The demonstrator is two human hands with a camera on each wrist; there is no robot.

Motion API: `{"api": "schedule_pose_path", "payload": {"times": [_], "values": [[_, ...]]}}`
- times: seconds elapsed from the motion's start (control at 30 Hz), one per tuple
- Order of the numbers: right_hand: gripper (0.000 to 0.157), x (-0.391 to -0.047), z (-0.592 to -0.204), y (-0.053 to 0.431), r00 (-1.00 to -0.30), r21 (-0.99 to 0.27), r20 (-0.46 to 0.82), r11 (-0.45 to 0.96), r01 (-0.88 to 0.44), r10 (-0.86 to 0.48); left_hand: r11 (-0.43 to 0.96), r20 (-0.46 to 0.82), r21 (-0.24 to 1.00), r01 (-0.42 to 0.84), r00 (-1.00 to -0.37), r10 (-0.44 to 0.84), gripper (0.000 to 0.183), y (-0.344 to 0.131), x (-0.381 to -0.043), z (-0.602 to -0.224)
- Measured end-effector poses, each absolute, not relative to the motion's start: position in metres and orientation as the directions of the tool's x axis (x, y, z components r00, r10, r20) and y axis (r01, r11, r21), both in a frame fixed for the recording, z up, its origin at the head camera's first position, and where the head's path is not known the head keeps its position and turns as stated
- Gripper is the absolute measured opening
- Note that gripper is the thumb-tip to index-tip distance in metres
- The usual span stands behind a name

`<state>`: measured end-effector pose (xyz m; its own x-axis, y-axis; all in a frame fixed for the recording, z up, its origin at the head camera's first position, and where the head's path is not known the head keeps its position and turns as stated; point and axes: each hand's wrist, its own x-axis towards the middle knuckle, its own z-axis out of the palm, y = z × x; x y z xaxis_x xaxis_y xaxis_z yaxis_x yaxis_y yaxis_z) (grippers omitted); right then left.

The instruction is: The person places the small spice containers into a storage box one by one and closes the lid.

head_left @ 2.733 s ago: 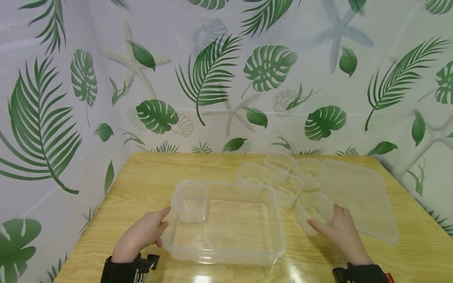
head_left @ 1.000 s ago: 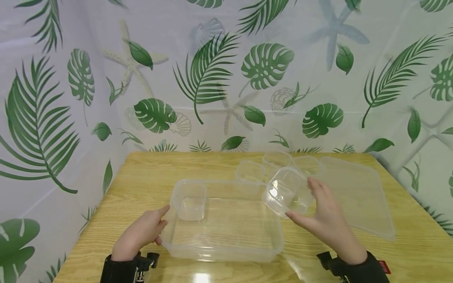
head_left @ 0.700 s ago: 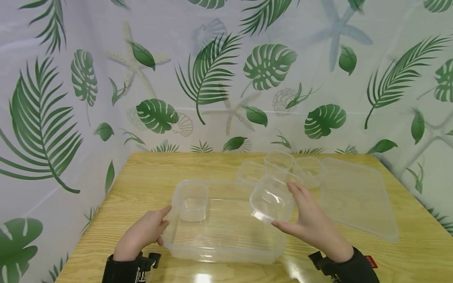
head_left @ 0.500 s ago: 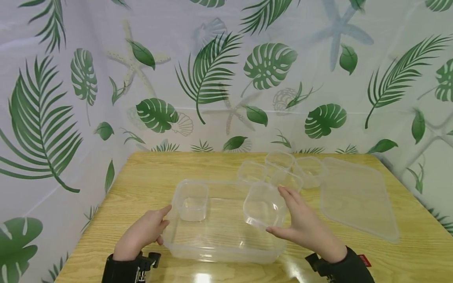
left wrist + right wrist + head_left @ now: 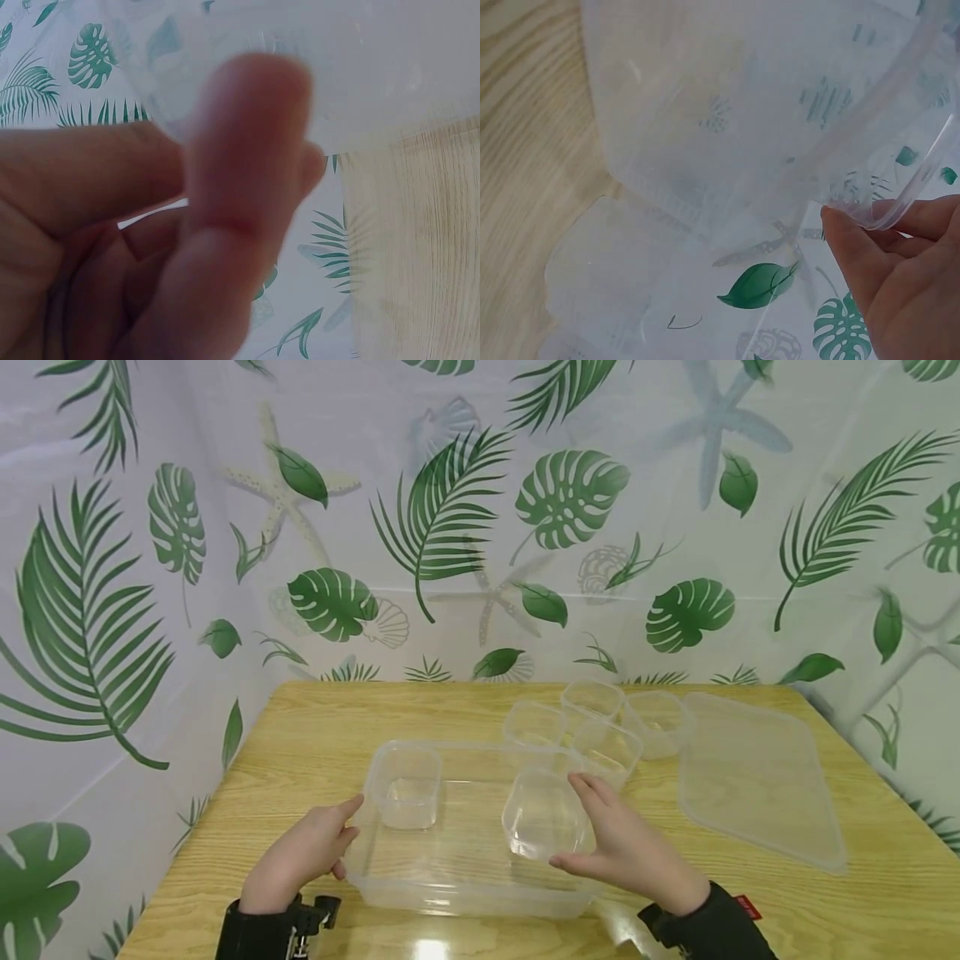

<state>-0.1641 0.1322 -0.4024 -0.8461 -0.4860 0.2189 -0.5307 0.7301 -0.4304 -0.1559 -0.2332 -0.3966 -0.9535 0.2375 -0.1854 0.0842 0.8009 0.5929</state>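
A large clear plastic box (image 5: 472, 902) sits on the wooden table. At its back left corner, a small clear container (image 5: 408, 810) stands inside. My right hand (image 5: 626, 843) grips another small clear container (image 5: 542, 827) by its right side, thumb nearer me; the container is tilted low within the large box's right end. In the right wrist view, the thumb and fingers of the right hand (image 5: 900, 262) pinch this container's rim. My left hand (image 5: 311, 852) touches the large box's left side, its index finger stretched along the wall. The left wrist view has a finger (image 5: 247, 142) against cloudy plastic.
Several more small clear containers (image 5: 532, 727) stand grouped behind the large box's right end. A flat translucent lid (image 5: 761, 785) lies on the table (image 5: 360, 710) at right. A leaf-printed cloth (image 5: 480, 527) hangs behind the table.
My right hand has picked up a small container from beside the lid, carried it left over the large box, then lowered it into the right end. The left hand has stayed put.
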Motion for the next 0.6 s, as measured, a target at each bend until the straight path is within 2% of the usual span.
{"api": "schedule_pose_path", "payload": {"times": [0.6], "values": [[0.094,-0.170,-0.419,0.125,-0.782,-0.281,0.231,0.730,-0.623,-0.578,0.805,-0.205,0.589,0.073,-0.950,0.237,0.049,-0.233,-0.156,-0.395]]}}
